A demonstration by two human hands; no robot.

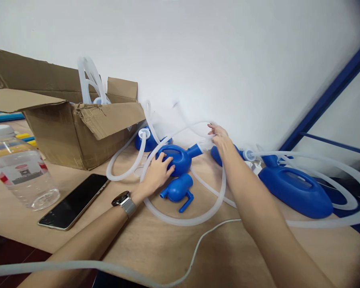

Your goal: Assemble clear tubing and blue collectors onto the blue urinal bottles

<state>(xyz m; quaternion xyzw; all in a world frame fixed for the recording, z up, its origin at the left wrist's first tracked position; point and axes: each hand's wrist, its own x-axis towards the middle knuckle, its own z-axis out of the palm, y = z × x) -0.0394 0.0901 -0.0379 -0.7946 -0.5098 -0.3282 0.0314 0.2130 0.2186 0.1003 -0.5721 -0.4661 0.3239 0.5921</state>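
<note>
While the left hand grips the blue bottle at twelve o'clock and the right hand pinches pale tubing at one, its probably light, slippery plastic suits holding by the handle.

Table: light brown top, far edge toward a plain white wall. At the far left, a brown cardboard box, flaps open. Flat bright-blue pieces and yellow pieces partly visible left of the box; identity unclear. Between box and near edge, toward the left: a clear plastic bottle, upright, white cap, red-and-white label. Just right of it, a black-screened smartphone lies flat, face up. Thin white cord curves across the middle, toward the near edge. Beyond the right end: a slanting dark-blue bar with a thinner rail. Dark red floor below the near edge.
</note>
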